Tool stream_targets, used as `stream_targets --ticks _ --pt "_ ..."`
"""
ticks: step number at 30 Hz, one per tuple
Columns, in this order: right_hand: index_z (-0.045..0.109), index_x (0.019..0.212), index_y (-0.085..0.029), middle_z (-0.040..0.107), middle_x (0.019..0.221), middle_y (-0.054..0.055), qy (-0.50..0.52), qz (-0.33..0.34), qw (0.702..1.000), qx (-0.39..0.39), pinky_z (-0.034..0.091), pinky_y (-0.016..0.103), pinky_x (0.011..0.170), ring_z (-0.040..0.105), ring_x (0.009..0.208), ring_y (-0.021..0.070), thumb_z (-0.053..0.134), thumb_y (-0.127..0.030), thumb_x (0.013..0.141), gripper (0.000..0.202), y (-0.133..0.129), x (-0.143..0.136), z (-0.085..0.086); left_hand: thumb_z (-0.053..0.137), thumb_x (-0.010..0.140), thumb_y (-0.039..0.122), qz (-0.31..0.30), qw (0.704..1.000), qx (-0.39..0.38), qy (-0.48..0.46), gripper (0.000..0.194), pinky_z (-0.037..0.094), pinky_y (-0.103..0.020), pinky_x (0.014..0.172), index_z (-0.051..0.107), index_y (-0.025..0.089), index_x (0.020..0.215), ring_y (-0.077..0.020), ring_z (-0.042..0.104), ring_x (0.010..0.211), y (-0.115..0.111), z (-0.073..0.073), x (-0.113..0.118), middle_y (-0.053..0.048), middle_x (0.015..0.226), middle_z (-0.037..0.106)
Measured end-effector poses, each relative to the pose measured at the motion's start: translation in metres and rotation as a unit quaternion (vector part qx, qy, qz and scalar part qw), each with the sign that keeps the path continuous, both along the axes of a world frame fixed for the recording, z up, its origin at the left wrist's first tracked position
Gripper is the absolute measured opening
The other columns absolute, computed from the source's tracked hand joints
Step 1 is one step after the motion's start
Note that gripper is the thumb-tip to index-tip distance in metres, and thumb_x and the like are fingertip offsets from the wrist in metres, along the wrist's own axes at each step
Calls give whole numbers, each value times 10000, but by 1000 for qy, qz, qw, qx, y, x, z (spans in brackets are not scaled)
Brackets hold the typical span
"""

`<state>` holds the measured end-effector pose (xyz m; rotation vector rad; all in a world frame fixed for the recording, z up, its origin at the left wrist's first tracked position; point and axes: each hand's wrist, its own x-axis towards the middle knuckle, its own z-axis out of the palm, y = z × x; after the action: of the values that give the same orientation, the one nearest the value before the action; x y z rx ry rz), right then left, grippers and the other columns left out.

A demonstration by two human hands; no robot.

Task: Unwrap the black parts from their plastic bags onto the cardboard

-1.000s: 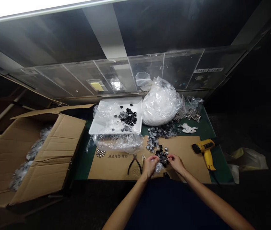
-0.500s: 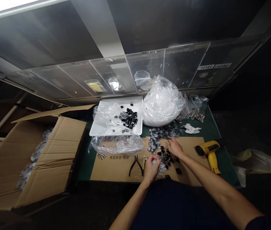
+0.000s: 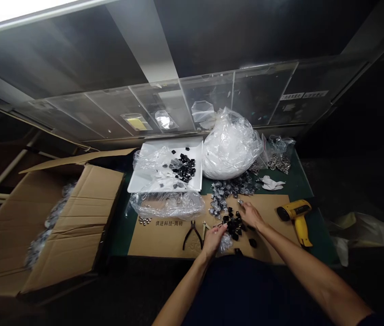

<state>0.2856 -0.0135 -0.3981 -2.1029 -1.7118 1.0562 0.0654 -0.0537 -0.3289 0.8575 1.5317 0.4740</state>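
Observation:
My left hand is closed in a pinch at the left edge of a loose heap of small black parts. What its fingertips hold is too small to make out. Just below it lies a crumpled bit of clear plastic. Up and to the right, my right hand pinches a small plastic-wrapped piece at its fingertips. Beyond the fingers spreads a pile of similar wrapped pieces. All of this rests on a flat cardboard sheet.
Pliers lie left of my left hand. A yellow heat gun is at the right, near a white glove. Behind stand a white tray and a bulging plastic bag. An open carton is at left.
My right hand has shifted slightly right and toward me, with a wrapped piece now showing at its fingertips. My left hand has lowered a little, and the clear plastic beside it now lies free.

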Motion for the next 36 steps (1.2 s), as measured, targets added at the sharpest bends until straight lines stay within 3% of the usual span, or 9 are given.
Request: stream_targets --ticks 3,6,11,19,26,31,36 --pt "701 976 -183 683 1054 84 110 -22 993 43 484 311 913 641 979 213 551 -287 843 225 -20 -13 22 720 672 582 24 999 19 -32 446 431 -265 667 692 157 806 -165 580 675 1 -4 4 -19 688 655" --pt "720 881 -205 711 981 54 225 -8 973 59 505 294 846 656 904 195 568 -343 853 207 -41 -29 50 746 659 558 54 996 19 -70 603 470 -300 783 682 144 1094 -211 642 839 1 -11 5 -78 852 723" --pt "716 779 -194 722 883 48 287 -10 957 48 509 292 796 654 822 188 601 -348 846 203 -63 -42 75 768 628 565 40 994 -2 -102 554 480 -315 772 736 123 960 -217 649 818 -2 -22 1 -98 881 737" --pt "717 749 -184 716 832 44 269 -15 962 35 506 292 769 647 790 186 618 -355 839 217 -67 -40 68 762 624 513 16 996 -19 -91 448 483 -303 726 759 136 867 -195 643 722 -10 -32 -12 -59 788 741" --pt "720 872 -186 668 1161 104 240 -75 966 50 503 350 880 644 966 223 630 -335 801 189 -76 -48 53 699 678 431 -5 998 63 0 323 487 -328 832 760 165 848 -231 666 844 -9 -42 -12 -62 855 758" --pt "703 910 -180 675 1116 96 235 -94 967 44 510 329 843 647 936 214 599 -324 802 207 -83 -49 41 670 707 409 -19 996 81 29 275 477 -320 811 757 175 822 -228 656 816 -9 -34 -8 -58 827 749" --pt "693 907 -186 699 966 61 195 -80 977 19 498 307 814 648 854 198 548 -310 833 205 -81 -45 36 664 701 415 16 997 77 12 275 464 -289 724 713 161 793 -190 612 708 -9 -23 -7 -28 736 701"
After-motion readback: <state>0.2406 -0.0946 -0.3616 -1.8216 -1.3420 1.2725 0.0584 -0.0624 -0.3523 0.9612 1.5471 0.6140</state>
